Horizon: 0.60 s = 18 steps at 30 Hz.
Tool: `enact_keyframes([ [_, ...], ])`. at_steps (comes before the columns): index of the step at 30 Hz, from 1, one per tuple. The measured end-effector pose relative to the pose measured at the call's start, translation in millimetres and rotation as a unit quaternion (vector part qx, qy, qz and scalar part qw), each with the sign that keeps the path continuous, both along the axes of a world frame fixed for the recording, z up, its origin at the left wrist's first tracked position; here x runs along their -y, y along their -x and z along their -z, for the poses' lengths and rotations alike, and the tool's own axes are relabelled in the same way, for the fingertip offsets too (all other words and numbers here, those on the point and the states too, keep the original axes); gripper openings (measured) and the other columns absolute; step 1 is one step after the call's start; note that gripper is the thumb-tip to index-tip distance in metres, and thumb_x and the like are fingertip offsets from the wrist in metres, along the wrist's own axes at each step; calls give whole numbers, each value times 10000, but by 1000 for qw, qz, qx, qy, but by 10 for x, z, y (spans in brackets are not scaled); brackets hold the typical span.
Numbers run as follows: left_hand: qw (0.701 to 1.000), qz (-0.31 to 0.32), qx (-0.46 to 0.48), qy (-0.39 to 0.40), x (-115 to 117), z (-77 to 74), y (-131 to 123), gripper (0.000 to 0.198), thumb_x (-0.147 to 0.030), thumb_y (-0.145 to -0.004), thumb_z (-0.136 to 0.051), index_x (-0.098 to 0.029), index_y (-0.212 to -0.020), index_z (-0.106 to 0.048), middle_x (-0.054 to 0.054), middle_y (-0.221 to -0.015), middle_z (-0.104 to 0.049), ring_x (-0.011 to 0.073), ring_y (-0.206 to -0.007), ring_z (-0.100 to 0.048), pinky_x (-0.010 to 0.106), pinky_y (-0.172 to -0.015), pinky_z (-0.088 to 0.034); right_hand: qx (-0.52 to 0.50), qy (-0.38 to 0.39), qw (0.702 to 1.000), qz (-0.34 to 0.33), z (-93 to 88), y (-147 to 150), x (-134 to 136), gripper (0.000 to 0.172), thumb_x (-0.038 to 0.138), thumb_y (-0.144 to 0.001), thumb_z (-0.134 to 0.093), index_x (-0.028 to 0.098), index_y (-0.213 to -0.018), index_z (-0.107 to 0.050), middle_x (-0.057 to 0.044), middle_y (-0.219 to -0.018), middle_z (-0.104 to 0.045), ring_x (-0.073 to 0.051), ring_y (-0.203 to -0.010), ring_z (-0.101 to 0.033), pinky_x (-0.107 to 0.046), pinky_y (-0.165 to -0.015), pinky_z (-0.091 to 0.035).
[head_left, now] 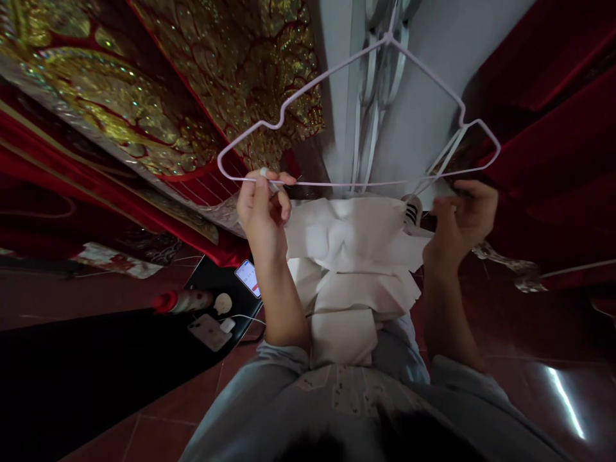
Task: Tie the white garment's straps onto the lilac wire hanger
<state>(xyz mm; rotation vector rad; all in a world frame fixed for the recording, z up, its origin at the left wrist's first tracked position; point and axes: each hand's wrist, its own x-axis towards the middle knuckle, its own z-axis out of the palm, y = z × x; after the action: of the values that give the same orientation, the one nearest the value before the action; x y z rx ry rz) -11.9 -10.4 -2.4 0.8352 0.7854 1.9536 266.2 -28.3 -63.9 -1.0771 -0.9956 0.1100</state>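
A pale pink hanger (332, 69) hangs in front of me, its lower bar level with my hands. White straps (450, 153) loop over its right notch and run down toward a white garment (341, 234) that hangs below the bar. My left hand (264, 208) is closed at the left end of the lower bar, with a white band on one finger; whether it also holds a thin strap is unclear. Beside the garment's upper right edge, my right hand (457, 221) is closed with fingertips pinched near the straps; what lies between them is too small to make out.
Red and gold sequined garments (183, 83) hang at the left, and red cloth (553, 109) at the right. A black bench (120, 359) at lower left bears a bottle (185, 301), a lit phone (248, 278) and another phone (210, 332).
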Motion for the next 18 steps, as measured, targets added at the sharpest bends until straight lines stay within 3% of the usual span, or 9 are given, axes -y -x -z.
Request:
enact_keyframes([
  [4, 1000, -1, -6, -2, -28, 55, -42, 378, -264, -1241, -711, -207, -869, -669, 34, -814, -766, 82, -451, -316, 226, -432, -199, -35, 150, 973, -171, -50, -138, -50, 233, 400, -887, -856, 262, -1060, -784, -19, -1017, -761, -115, -677, -544, -283, -612, -478],
  [6, 1000, -11, -19, -19, -48, 102, -53, 365, -233, -1253, -644, -200, -890, -668, 34, -820, -774, 74, -441, -290, 237, -437, -161, -11, 154, 965, -211, -124, -150, -47, 215, 425, -910, -896, 260, -1010, -799, 1, -896, -724, -115, -653, -533, -284, -612, -479],
  [9, 998, -34, -50, -32, -77, 157, -44, 330, -266, -1242, -641, -211, -917, -668, 35, -841, -784, 84, -453, -254, 275, -457, -126, 34, 101, 974, -198, -244, -177, -90, 216, 465, -951, -895, 286, -1046, -821, -1, -815, -676, -126, -608, -469, -314, -563, -434],
  [11, 996, -43, -70, -25, -88, 171, -17, 332, -373, -1215, -711, -226, -921, -659, 40, -856, -781, 96, -467, -247, 299, -469, -122, 50, 50, 985, -159, -294, -266, -202, 281, 486, -976, -845, 289, -1177, -840, -53, -933, -748, -130, -601, -457, -329, -527, -390],
  [14, 995, -39, -97, 4, -87, 173, 41, 381, -506, -1156, -811, -248, -931, -642, 47, -897, -778, 111, -486, -269, 316, -480, -171, 26, -28, 993, -108, -264, -536, -484, 489, 512, -981, -731, 301, -1415, -809, -134, -1265, -786, -129, -640, -477, -311, -514, -355],
  [18, 995, -11, -94, 12, -77, 195, 83, 402, -543, -1130, -831, -250, -937, -633, 43, -911, -785, 108, -478, -269, 318, -476, -161, -33, -110, 984, -138, -36, -875, -741, 639, 605, -939, -674, 350, -1516, -777, -150, -1574, -671, -113, -685, -490, -295, -527, -327],
])
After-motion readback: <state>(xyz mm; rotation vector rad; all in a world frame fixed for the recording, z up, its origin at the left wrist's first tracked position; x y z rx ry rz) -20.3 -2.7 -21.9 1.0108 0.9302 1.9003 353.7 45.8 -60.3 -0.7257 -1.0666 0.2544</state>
